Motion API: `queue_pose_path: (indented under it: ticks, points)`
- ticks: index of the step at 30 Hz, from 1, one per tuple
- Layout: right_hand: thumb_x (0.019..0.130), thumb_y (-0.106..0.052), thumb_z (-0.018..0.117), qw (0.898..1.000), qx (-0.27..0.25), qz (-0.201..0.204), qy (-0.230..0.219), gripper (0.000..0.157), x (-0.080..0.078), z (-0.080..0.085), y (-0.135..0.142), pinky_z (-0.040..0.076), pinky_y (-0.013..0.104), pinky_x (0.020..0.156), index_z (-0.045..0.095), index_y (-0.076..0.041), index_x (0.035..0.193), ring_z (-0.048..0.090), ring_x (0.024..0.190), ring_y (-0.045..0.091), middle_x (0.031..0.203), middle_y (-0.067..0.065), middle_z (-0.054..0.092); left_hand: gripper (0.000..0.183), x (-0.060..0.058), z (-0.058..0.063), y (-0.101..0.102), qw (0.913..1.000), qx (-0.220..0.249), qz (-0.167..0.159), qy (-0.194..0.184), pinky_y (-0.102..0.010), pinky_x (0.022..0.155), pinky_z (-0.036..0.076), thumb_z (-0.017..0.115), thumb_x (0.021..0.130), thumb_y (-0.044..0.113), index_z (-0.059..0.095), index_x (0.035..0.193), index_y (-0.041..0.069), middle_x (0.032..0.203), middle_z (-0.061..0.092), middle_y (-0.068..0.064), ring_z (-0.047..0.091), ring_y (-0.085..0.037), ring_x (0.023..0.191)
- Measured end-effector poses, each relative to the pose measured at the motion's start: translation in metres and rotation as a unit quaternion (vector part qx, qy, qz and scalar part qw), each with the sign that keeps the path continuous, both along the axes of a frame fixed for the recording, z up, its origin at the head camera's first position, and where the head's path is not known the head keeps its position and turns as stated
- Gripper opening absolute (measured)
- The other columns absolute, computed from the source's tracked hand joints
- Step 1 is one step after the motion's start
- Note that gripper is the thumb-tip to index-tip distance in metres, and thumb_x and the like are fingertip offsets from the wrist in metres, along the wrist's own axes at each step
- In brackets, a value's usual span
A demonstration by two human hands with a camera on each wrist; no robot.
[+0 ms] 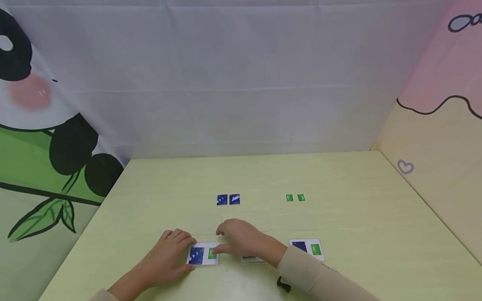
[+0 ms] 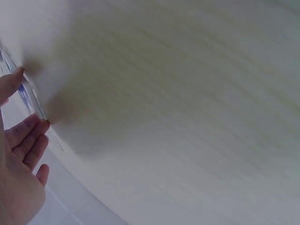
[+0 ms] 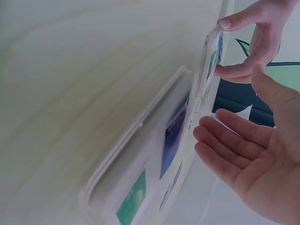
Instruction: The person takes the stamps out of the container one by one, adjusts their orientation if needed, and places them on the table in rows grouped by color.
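Observation:
My left hand holds a flat white case at its left end, the thumb on the near edge and the fingertips on the far edge. A dark blue picture and a green picture show on the case, which has clear edges in the right wrist view. My right hand is over the case's right end, its thumb extended across the green picture. Its other fingers are loosely bent and hold nothing. In the left wrist view, my left thumb and fingertips lie at the case's edges.
A second case is mostly hidden under my right wrist. Farther right lies a similar case with blue and green pictures. Behind are two small blue squares and two green ones. A black object is beside my right sleeve.

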State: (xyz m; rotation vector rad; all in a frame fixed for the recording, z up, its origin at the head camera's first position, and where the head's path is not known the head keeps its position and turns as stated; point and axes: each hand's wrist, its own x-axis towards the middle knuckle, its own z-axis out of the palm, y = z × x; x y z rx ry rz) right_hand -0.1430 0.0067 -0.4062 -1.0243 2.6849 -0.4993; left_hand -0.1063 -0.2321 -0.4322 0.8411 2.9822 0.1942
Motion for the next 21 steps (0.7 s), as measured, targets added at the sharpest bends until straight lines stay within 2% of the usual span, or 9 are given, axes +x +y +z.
queue_pose_path:
  ticks: [6,15,21]
  points:
    - [0.085,-0.051,0.066,1.000,0.000,-0.004,-0.006,0.050,0.001,0.001,-0.004,0.050,0.021,0.087,0.067,-0.012,0.117,0.064,0.102,0.009,0.113,-0.002,0.071,0.052,0.001,-0.001,-0.001,0.9999,0.003,-0.007,0.010,-0.045,0.094,0.039,0.073,0.076,0.051,0.064,0.113,0.016,0.111,0.063,0.006,0.053,-0.015,0.107]
    - [0.085,-0.051,0.066,1.000,0.005,-0.006,-0.019,0.050,0.002,0.003,-0.009,0.050,0.022,0.090,0.067,-0.013,0.118,0.064,0.105,0.009,0.114,-0.003,0.070,0.051,0.000,0.001,-0.001,1.0000,0.006,-0.005,0.002,-0.045,0.094,0.039,0.073,0.076,0.051,0.064,0.113,0.016,0.111,0.063,0.006,0.052,-0.015,0.107]
    - [0.085,-0.050,0.066,1.000,0.011,0.000,-0.010,0.050,0.002,0.002,-0.012,0.050,0.022,0.088,0.067,-0.013,0.117,0.064,0.103,0.009,0.113,-0.002,0.070,0.051,0.000,0.001,-0.001,0.9999,0.007,-0.010,0.010,-0.044,0.093,0.038,0.073,0.076,0.050,0.064,0.112,0.016,0.110,0.062,0.007,0.051,-0.013,0.106]
